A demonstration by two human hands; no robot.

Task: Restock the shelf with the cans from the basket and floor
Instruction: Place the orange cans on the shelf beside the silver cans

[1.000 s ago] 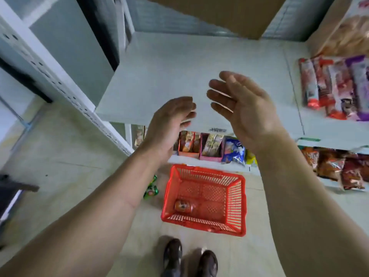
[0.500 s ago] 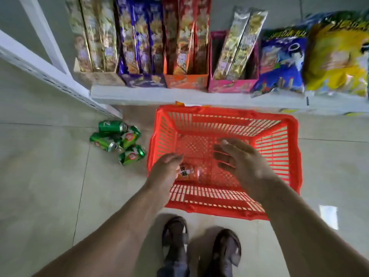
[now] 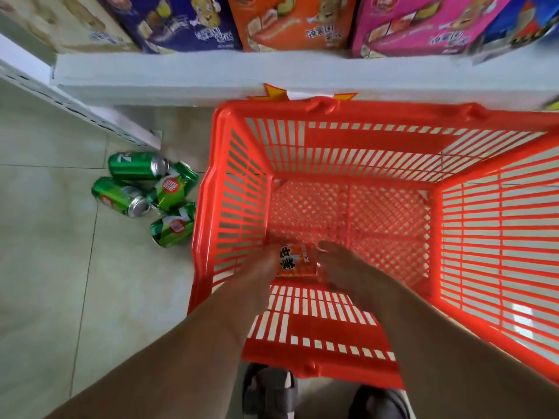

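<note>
An orange can [image 3: 295, 260] lies on its side on the bottom of the red plastic basket [image 3: 234, 207], near its front wall. My left hand [image 3: 257, 275] is down in the basket and grips the can's left end, with its thumb over the top. My right hand [image 3: 343, 267] touches the can's right end with relaxed fingers. Several green cans [image 3: 145, 193] lie in a heap on the floor tiles just left of the basket. The white bottom shelf [image 3: 181, 81] runs across the top of the view.
Purple [image 3: 181, 22], orange [image 3: 287, 22] and pink [image 3: 423, 25] snack boxes stand along the bottom shelf. A perforated white shelf upright [image 3: 75, 107] slants down at the left. My feet in dark sandals [image 3: 269, 391] stand right behind the basket.
I have bent down from the upper shelf toward the floor. Both hands dropped into the basket and closed in on the orange can from either side.
</note>
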